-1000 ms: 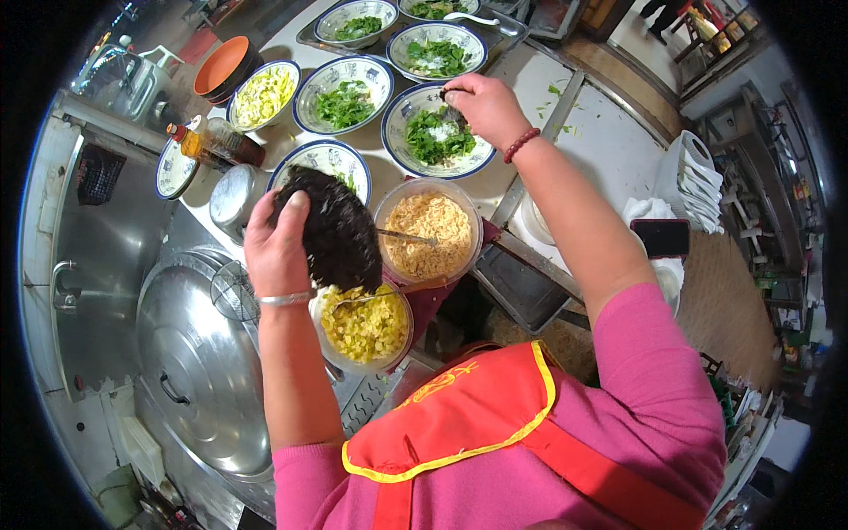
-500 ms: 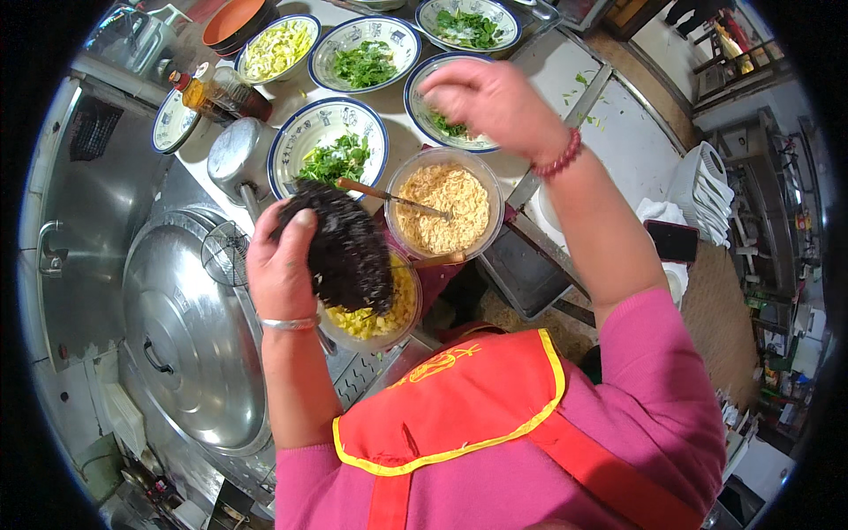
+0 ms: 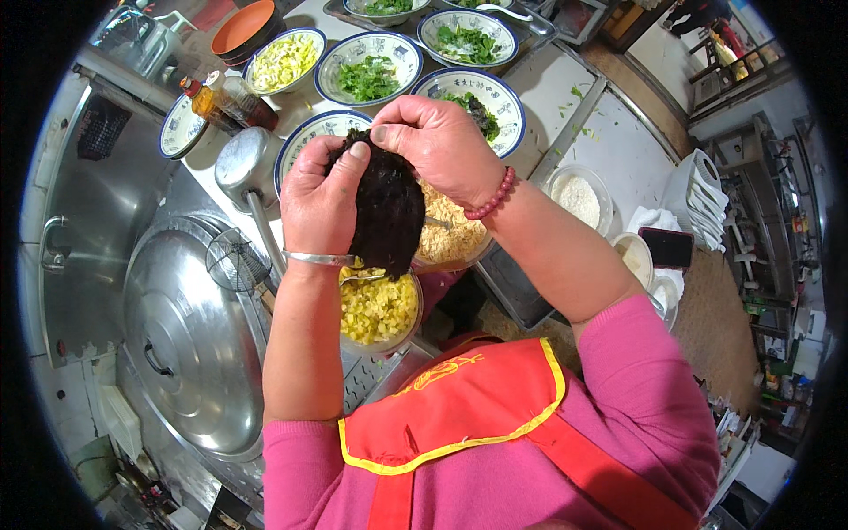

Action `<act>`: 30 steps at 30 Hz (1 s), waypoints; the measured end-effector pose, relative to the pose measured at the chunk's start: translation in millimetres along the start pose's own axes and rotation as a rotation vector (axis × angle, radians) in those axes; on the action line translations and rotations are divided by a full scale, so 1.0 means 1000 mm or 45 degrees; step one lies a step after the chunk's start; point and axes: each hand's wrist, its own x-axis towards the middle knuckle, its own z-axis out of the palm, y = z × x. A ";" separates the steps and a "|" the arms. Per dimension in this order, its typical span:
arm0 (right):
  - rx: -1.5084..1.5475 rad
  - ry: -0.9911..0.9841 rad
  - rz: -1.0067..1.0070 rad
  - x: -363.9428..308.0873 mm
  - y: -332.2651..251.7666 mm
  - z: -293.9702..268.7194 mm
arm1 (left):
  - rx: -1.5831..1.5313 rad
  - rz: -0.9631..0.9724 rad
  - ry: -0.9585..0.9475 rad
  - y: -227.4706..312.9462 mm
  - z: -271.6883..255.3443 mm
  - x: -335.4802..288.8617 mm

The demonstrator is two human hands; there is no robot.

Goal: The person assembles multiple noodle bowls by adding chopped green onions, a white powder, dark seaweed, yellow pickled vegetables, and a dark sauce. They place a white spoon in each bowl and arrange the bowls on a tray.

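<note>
My left hand [image 3: 318, 201] grips a round, black sheet of dried seaweed [image 3: 389, 216] by its upper edge, thumb on top. At that same edge, the thumb and fingers of my right hand [image 3: 449, 152] pinch the seaweed. Below it lies a tub of diced yellow pickles [image 3: 380, 311], and a tub of pale tan flakes [image 3: 449, 240] is partly covered by the seaweed and my right hand. Just beyond my right hand, a blue-rimmed bowl [image 3: 512, 109] holds greens with dark seaweed bits. Another blue-rimmed bowl [image 3: 305, 132] is mostly hidden behind my hands.
More blue-rimmed bowls [image 3: 331, 75] with chopped greens stand farther back. Bottles [image 3: 212, 108] and a metal ladle [image 3: 247, 163] are at left, beside a large lidded steel pot [image 3: 190, 336]. At right are a tub of white powder [image 3: 583, 196] and a phone [image 3: 665, 248].
My right hand has come back from the far right bowl to the seaweed and pinches its edge. Dark bits now show in that bowl. The seaweed has shifted slightly up and right.
</note>
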 end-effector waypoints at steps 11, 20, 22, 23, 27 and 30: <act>0.205 -0.060 0.069 0.016 0.016 -0.032 | 0.807 0.386 -0.312 0.009 0.011 0.049; -0.474 -0.510 0.142 0.028 -0.008 -0.100 | 0.528 -0.277 -0.782 0.008 0.022 0.080; -0.540 -0.453 0.092 0.028 -0.007 -0.112 | 0.561 -0.256 -0.866 0.012 0.033 0.084; -0.510 -0.464 -0.006 0.026 -0.008 -0.121 | 0.553 -0.344 -0.930 0.018 0.034 0.086; -0.409 -0.455 0.176 0.017 -0.016 -0.138 | 0.438 -0.464 -0.813 0.027 0.047 0.089; -0.698 -0.560 -0.007 0.018 -0.016 -0.128 | 0.254 -0.391 -0.853 0.016 0.064 0.084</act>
